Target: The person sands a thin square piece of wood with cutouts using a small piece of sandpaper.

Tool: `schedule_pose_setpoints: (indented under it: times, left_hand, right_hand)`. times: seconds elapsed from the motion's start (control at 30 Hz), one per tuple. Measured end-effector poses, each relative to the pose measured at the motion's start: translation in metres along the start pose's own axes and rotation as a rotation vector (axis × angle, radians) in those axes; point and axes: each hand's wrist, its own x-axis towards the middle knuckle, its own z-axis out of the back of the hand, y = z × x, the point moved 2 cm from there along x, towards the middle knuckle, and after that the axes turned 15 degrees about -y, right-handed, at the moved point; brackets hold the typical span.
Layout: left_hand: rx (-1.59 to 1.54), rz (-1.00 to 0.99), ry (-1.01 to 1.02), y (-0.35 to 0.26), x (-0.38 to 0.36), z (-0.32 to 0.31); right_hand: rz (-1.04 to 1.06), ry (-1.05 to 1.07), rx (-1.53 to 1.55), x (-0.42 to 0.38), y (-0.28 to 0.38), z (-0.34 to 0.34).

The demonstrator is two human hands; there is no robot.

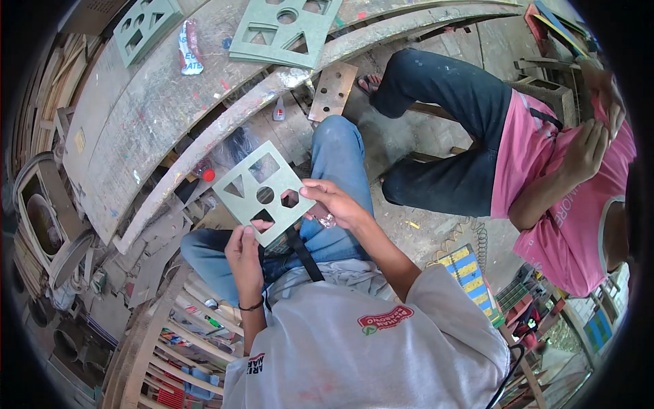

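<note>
Over the person's lap, the green shape-cutout board [262,191] is held tilted. The left hand [243,255] pinches its lower edge, fingers closed on it; the right hand [334,204] grips its right corner, wrist bent.

The flat green board with cut-out shapes [264,193] sits above the person's lap, between the left hand [244,253] at its near edge and the right hand [332,203] at its right corner. Ahead, on the long wooden workbench [136,129], lies what seems a stack of similar green boards [285,31]; another person in a pink shirt [565,204] sits to the right.
</note>
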Motion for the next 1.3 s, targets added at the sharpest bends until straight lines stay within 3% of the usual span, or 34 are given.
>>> schedule_pose_setpoints:
  times: [0.13,0.37,0.43,0.5,0.73,0.9,1.0,1.07,1.17,1.3]
  left_hand:
    - [0.16,-0.015,-0.017,0.008,-0.007,0.015]
    - [0.003,-0.152,-0.029,-0.021,-0.026,0.016]
    - [0.016,-0.151,-0.063,-0.026,-0.032,0.025]
    - [-0.014,-0.161,-0.069,-0.029,-0.04,0.033]
    - [-0.315,-0.26,-0.003,-0.039,-0.067,0.059]
    - [-0.236,-0.287,-0.013,-0.038,-0.076,0.086]
    - [-0.223,-0.381,-0.062,-0.043,-0.078,0.09]
    - [-0.058,-0.517,-0.228,-0.05,-0.081,0.093]
    - [0.053,-0.598,-0.371,-0.065,-0.092,0.093]
    - [0.134,-0.618,-0.412,-0.06,-0.089,0.102]
  right_hand:
    - [0.015,-0.013,-0.021,-0.003,0.001,-0.001]
    - [0.087,0.026,-0.142,-0.022,0.01,-0.023]
    - [0.231,0.075,-0.275,-0.033,0.02,-0.037]
    - [0.248,0.092,-0.289,-0.04,0.018,-0.045]
    - [0.378,0.062,-0.32,-0.082,0.02,-0.084]
    - [0.444,0.09,-0.404,-0.105,0.015,-0.109]
    - [0.536,0.081,-0.556,-0.115,0.014,-0.118]
    - [0.642,0.082,-0.631,-0.122,0.016,-0.132]
    - [0.676,0.092,-0.712,-0.131,0.017,-0.144]
    - [0.713,0.092,-0.758,-0.133,0.011,-0.152]
